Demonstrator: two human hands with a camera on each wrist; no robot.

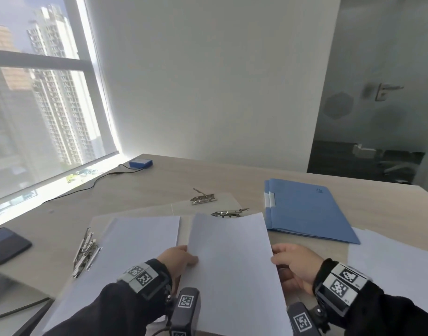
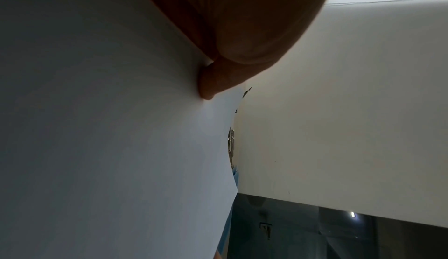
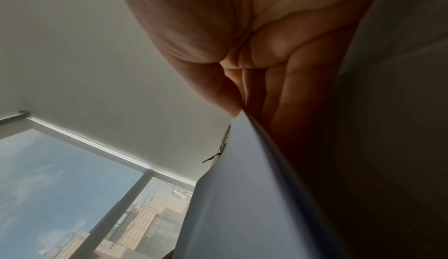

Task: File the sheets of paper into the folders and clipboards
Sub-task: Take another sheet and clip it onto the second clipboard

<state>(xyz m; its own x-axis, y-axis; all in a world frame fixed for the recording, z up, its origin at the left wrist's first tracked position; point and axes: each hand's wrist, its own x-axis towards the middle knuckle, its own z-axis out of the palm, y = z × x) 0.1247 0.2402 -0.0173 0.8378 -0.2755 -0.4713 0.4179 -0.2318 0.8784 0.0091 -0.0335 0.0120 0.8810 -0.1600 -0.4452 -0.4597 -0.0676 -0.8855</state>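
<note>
A stack of white sheets [image 1: 230,258] is held above the table between both hands. My left hand [image 1: 181,259] pinches its left edge, thumb on top; the left wrist view shows the thumb [image 2: 211,83] pressed on the paper [image 2: 109,129]. My right hand [image 1: 295,263] grips the right edge, thumb on top and fingers beneath the sheets [image 3: 242,196]. Another white sheet [image 1: 135,238] lies on a clipboard with a metal clip [image 1: 85,253] at its left. Two more clipboard clips [image 1: 203,198] [image 1: 228,212] lie beyond. A blue folder [image 1: 307,209] lies shut at the right.
A dark phone [image 1: 6,244] lies at the table's left edge. A blue box [image 1: 140,163] with a black cable sits near the window. More white sheets [image 1: 390,258] lie at the right, below the folder. The wooden table [image 1: 159,190] meets a white wall behind.
</note>
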